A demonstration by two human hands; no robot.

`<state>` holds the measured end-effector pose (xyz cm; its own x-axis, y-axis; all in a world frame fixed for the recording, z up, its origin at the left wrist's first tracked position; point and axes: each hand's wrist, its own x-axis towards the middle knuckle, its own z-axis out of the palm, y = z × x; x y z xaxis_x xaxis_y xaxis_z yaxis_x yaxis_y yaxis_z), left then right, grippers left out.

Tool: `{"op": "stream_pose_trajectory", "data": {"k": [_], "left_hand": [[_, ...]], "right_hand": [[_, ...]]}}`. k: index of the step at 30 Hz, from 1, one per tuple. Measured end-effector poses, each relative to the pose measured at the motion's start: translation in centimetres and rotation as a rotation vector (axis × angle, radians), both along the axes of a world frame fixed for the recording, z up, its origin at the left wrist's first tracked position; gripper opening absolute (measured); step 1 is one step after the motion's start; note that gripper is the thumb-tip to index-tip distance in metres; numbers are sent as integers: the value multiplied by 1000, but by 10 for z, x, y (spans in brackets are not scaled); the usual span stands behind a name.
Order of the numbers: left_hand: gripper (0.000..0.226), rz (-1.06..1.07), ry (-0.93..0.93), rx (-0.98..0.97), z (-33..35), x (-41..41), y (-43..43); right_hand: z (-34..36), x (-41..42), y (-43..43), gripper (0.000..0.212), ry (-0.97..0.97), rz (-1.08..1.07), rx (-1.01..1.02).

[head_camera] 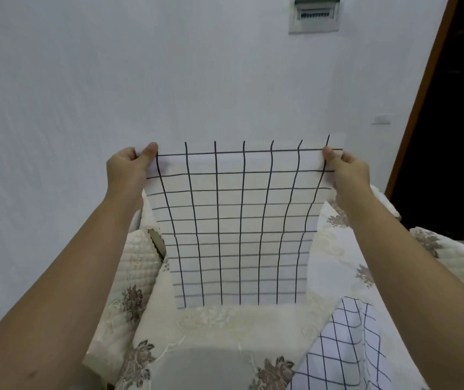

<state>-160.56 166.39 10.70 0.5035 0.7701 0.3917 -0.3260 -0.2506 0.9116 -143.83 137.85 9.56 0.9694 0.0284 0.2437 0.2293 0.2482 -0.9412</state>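
Both arms are reaching fwd & up, forearms bare, elbows nearly straight. L hand (125,168) & R hand (350,171) are each pinching a top corner of the checked cloth (239,220), thumbs on near side, hands approx. level.

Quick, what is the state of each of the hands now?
Left hand: pinches the top left corner of the checked cloth.
Right hand: pinches the top right corner of the same cloth.

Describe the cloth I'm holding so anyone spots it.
Start at the flowered armchair. Above it, the left hand and right hand pinch the top corners of a white grid cloth. Unlike the second grid cloth crumpled below, it hangs flat.
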Motion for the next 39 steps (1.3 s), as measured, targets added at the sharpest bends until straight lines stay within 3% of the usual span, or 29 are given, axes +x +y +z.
{"op": "stream_pose_trajectory", "data": {"k": [8, 13, 17, 25, 35, 39], "left_hand": [[52, -26, 99, -9, -54, -46, -2], [44, -34, 239, -73, -119, -79, -11], [21, -74, 357, -95, -172, -102, -17], [26, -103, 652, -125, -280, -143, -16], [30, -171, 918, -166, -355, -204, -14], [30, -206, 954, -172, -359, -198, -5]], "right_hand": [[-45, -48, -21, 19, 23, 23, -129], [-100, -84, -31, 16, 151, 28, -271], [-148, -114, -38, 24, 259, 4, -365], [-243, -174, -57, 23, 485, -6, -521], [-305, -217, -81, 28, 652, 262, -678], [-309, -212, -76, 26, 657, 277, -739]]}}
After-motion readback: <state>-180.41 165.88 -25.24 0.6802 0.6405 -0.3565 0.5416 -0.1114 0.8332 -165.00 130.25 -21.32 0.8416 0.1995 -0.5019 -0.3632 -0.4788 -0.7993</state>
